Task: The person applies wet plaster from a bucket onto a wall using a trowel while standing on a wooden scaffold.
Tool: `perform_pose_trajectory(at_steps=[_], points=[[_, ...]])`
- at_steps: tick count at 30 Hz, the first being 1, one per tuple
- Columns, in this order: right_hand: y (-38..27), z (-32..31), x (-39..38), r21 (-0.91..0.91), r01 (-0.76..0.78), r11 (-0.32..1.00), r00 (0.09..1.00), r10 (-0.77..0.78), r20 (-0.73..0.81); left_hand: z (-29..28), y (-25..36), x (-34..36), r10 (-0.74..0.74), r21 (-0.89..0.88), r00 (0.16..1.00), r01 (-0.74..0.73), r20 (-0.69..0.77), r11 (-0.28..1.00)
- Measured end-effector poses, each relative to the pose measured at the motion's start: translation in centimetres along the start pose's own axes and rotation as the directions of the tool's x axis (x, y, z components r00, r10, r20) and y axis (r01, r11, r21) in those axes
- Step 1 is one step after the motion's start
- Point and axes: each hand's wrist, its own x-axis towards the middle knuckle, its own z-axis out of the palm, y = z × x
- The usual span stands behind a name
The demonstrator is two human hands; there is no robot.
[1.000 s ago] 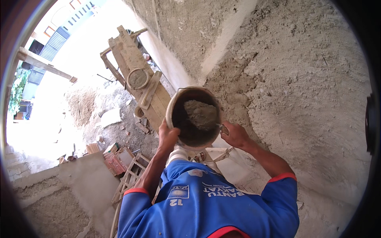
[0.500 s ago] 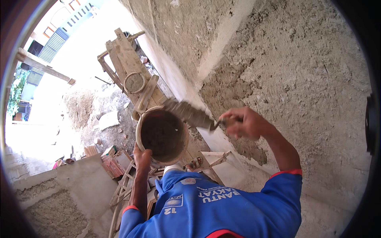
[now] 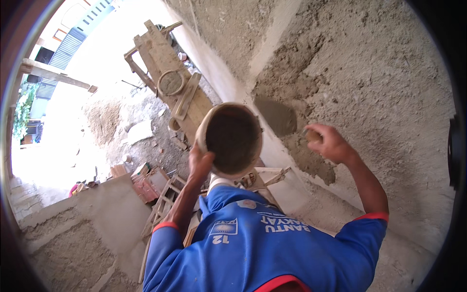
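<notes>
My left hand [image 3: 200,163] is closed on the left rim of a round bucket [image 3: 200,135], held tilted in front of me. Dark wet mortar [image 3: 232,141] lies inside it. On the right, my right hand [image 3: 332,144] grips the handle of a trowel [image 3: 313,136]. The trowel's grey blade appears flat against the rough wall [image 3: 360,97], just right of the bucket, though its outline blends with the damp mortar there. A darker wet patch [image 3: 311,163] spreads on the wall below the blade.
A plank scaffold [image 3: 160,53] runs away ahead, carrying a second mortar bucket [image 3: 171,83] and a long wooden float [image 3: 187,97]. Bricks [image 3: 148,186] and a wooden frame [image 3: 163,204] lie lower left, beside a low wall [image 3: 97,228]. Rubble and sand [image 3: 104,121] cover the ground.
My right hand has swung the trowel from over the bucket rightward to the wall. The bucket, still in my left hand, has shifted right and up in the view.
</notes>
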Motion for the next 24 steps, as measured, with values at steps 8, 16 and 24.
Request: perform_pose_trajectory(at_steps=[8,16,24], points=[[-2.1,8.5,3.2,-0.764,-0.04,0.644,0.985,-0.102,-0.138,4.3,7.8,-1.0,0.161,0.271,0.968,-0.21,0.193,0.939],[2.9,14.3,0.2,-0.092,0.078,0.993,0.991,-0.087,-0.098,6.6,9.3,-1.8,0.095,0.253,0.954,-0.171,0.284,0.952],[1.7,17.7,0.3,0.02,-0.122,0.992,0.992,0.121,0.018,5.9,7.0,-2.4,0.044,0.208,0.96,-0.104,0.276,0.973]])
